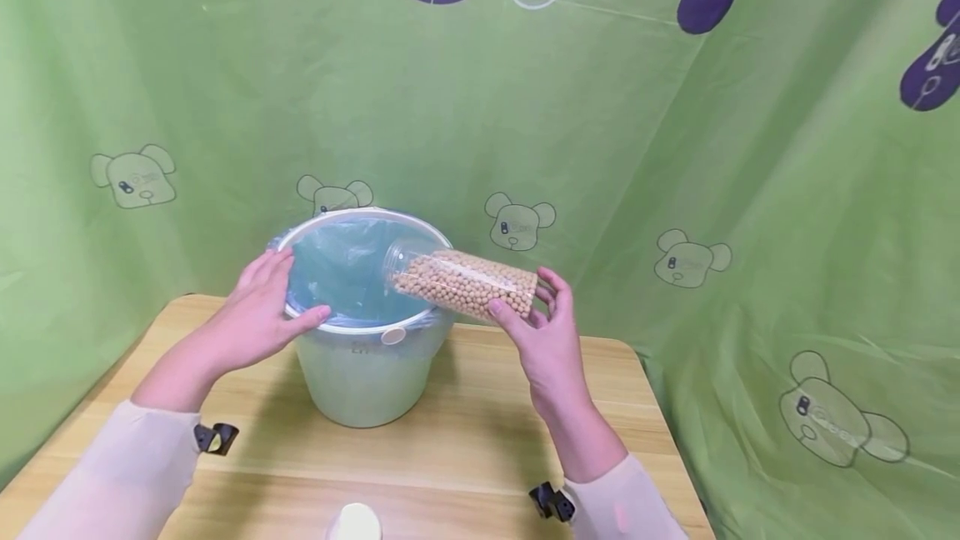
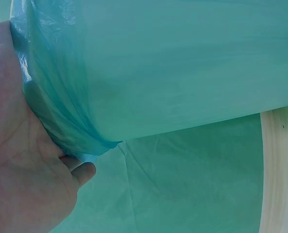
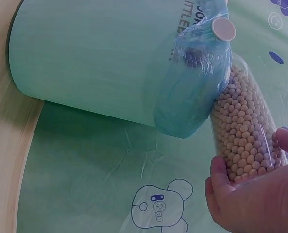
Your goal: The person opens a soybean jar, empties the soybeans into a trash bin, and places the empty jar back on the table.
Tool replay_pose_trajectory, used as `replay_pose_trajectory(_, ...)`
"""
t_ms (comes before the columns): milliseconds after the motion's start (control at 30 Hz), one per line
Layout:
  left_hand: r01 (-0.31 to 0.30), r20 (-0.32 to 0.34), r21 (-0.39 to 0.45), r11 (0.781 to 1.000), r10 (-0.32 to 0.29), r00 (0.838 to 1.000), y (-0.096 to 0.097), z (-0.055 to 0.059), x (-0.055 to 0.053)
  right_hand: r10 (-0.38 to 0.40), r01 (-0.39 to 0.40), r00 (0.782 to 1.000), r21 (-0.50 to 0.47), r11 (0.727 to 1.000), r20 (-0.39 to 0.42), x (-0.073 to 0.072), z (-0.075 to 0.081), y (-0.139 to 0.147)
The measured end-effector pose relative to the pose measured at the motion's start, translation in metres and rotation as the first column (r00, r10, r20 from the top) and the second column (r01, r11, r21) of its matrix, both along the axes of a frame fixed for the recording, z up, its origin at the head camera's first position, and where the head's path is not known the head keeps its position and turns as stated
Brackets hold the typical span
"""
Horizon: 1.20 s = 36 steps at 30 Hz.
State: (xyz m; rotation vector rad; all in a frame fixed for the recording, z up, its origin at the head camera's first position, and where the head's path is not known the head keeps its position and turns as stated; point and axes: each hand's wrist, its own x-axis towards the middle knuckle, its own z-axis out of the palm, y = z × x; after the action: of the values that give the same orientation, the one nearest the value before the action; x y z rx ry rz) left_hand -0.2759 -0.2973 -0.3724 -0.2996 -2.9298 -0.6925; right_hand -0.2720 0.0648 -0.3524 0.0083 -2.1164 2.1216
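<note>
A clear plastic jar full of soybeans (image 1: pixel 472 282) lies tilted over the right rim of a pale green trash bin (image 1: pixel 363 382), its uncapped mouth inside the bin. My right hand (image 1: pixel 547 336) grips the jar by its base, the thumb on the near side and the fingers round the far side. The beans still fill most of the jar. A thin blue plastic bag (image 1: pixel 337 265) lines the bin and folds over its rim. At the left of the rim my left hand (image 1: pixel 251 315) rests with fingers extended and thumb spread toward the front, against the bag (image 2: pixel 61 97).
The bin stands on a wooden table (image 1: pixel 480 457) near its back edge. A white round lid-like object (image 1: pixel 356 523) sits at the table's front. Behind hangs a green curtain (image 1: pixel 600 148) with cartoon bear heads.
</note>
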Motion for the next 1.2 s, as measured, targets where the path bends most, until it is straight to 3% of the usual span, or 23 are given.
replay_pose_trajectory(200,-0.004,0.009,0.004,1.0,0.004,1.0,-0.001,-0.001,0.001,-0.021,0.021,1.0,-0.005,1.0,-0.001,-0.001,-0.001,-0.002)
replay_pose_trajectory(900,-0.002,0.017,0.008,1.0,0.002,1.0,0.0,0.002,0.002,0.018,-0.02,0.999,-0.055,0.998,-0.028,0.004,0.008,0.001)
replay_pose_trajectory(1200,0.002,0.015,0.01,1.0,-0.002,1.0,0.001,0.002,0.001,0.002,-0.003,1.0,-0.011,1.0,-0.029,0.003,0.013,0.002)
